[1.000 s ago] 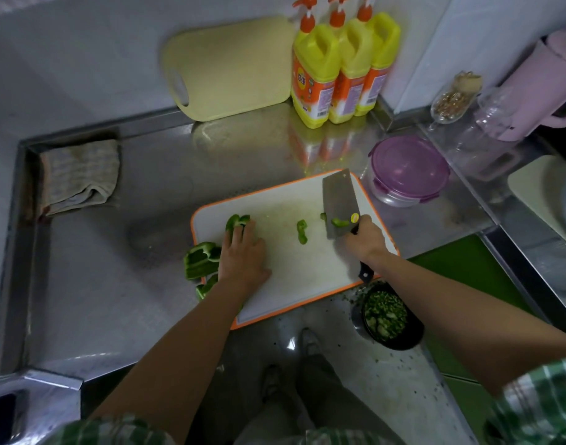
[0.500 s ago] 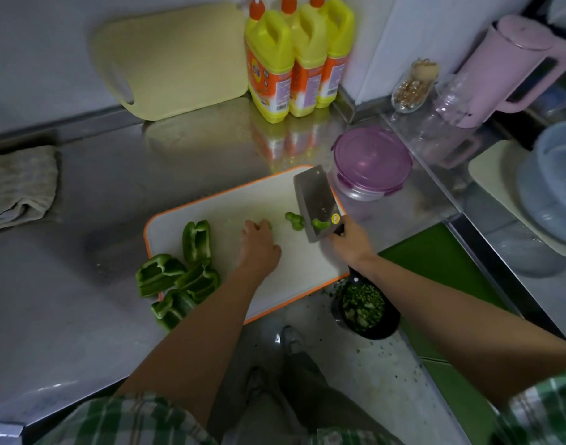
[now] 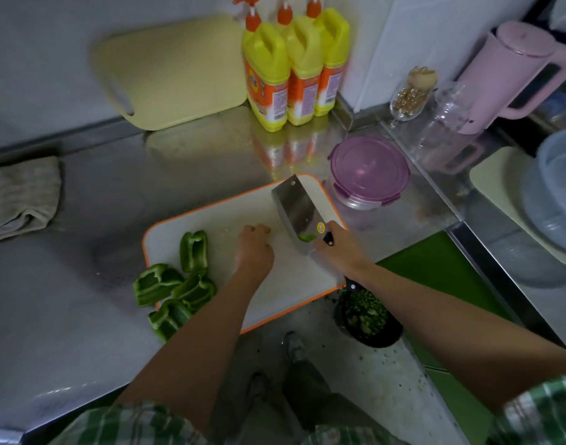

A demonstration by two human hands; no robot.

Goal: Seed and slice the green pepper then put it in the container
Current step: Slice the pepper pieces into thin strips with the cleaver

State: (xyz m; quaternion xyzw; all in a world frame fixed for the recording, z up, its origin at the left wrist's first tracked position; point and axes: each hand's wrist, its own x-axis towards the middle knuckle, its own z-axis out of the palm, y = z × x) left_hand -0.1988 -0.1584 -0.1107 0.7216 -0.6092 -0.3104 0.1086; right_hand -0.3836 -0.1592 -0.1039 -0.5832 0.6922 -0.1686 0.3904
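On the cutting board (image 3: 217, 220): one green pepper piece (image 3: 194, 250) lies toward the left end, ready for slicing.
At the board's near left corner: more pepper pieces (image 3: 166, 289) are piled, partly on the counter (image 3: 66, 284), probably parked there to leave room for cutting.
Right hand (image 3: 342, 252): its grip is closed round the handle of the cleaver (image 3: 296, 208); the blade slants down to the board, and a small green bit (image 3: 307, 237) clings to it.
Left hand (image 3: 254, 248): fingers curled just beside the blade; whether this grip holds a slice, I cannot tell.
Container (image 3: 370, 170): purple lid on, just beside the board's far right corner, so it needs opening before filling.
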